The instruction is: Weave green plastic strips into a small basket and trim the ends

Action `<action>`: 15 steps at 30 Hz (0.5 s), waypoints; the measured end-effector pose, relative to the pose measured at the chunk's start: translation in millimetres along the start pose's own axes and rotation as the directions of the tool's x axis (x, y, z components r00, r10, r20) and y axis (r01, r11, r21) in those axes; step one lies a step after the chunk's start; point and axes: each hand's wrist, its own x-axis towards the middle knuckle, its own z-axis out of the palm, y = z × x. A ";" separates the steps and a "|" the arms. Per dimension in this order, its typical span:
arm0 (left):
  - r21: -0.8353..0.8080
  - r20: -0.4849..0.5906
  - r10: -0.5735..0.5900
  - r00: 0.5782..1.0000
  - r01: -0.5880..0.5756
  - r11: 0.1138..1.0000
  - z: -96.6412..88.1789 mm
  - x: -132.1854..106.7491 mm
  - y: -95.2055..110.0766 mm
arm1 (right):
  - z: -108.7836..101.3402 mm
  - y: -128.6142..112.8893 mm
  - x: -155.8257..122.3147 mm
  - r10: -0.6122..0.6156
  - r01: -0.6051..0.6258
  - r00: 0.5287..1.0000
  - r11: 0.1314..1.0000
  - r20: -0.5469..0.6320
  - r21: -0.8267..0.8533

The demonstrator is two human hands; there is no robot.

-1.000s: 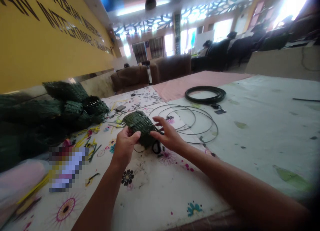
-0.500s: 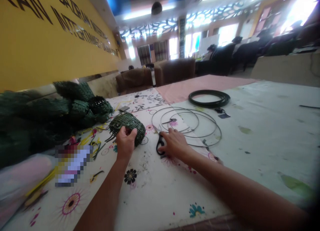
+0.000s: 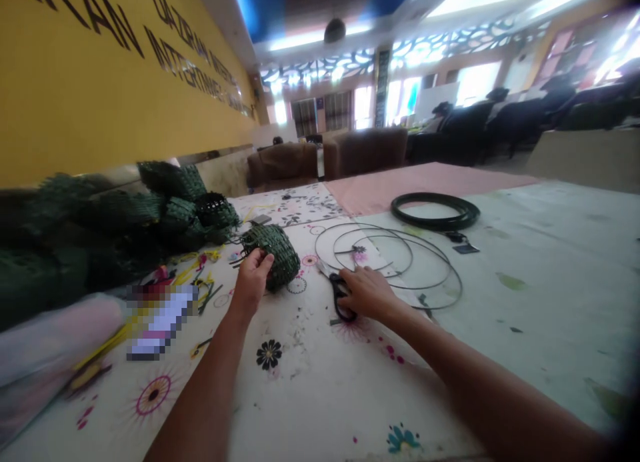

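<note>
My left hand [image 3: 251,285] pinches the rim of a small dark green woven basket [image 3: 280,257], thumb on top. The basket is tilted on its side just over the table, with loose strip ends sticking out at its left. On the table to the right, my right hand [image 3: 371,293] has its fingers curled over the black handles of a pair of scissors [image 3: 336,290]. The scissor blades point away and to the left. Loops of thin wire [image 3: 453,265] lie just beyond the right hand.
Several green woven pieces [image 3: 175,215] are piled at the left. Yellow strips [image 3: 200,257], a blurred-out pale item [image 3: 167,322] and a plastic bag [image 3: 65,342] lie nearby. A thick dark green coil [image 3: 435,223] rests at the back right, beside a small dark tag [image 3: 466,248].
The view has swung slightly left. The scissors have shifted a little to the right under my right hand. My left hand keeps its hold on the basket, which has turned slightly.
</note>
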 end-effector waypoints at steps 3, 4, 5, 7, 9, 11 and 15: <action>0.027 0.017 -0.015 1.000 0.014 1.000 -9.7 3.0 0.0 | -1.5 -4.3 -3.0 -0.023 0.022 1.000 0.999 -0.013 -0.026; 0.034 0.030 -0.020 0.999 0.019 0.999 -12.6 3.3 0.5 | -2.0 -5.8 -4.1 -0.022 0.022 1.000 0.999 -0.020 -0.034; 0.037 0.041 -0.025 0.999 0.023 0.999 -15.3 3.1 1.2 | -2.6 -7.0 -4.9 -0.018 0.017 1.000 0.999 -0.023 -0.040; 0.039 0.051 -0.039 0.998 0.037 0.999 -20.2 1.6 3.7 | -3.5 -8.1 -5.6 -0.005 0.004 1.000 0.999 -0.009 -0.042; 0.034 0.048 -0.061 0.997 0.059 0.998 -24.8 -0.9 6.6 | -4.2 -7.6 -5.4 0.006 -0.005 1.000 0.999 0.021 -0.033; 0.028 0.053 -0.077 0.996 0.076 0.997 -29.8 -3.3 8.9 | -4.9 -6.3 -5.2 0.015 -0.014 0.999 1.000 0.038 -0.026; 0.028 0.077 -0.076 0.994 0.074 0.997 -41.2 -5.8 5.9 | -6.4 -3.4 -6.1 0.026 -0.024 0.997 0.999 0.073 -0.030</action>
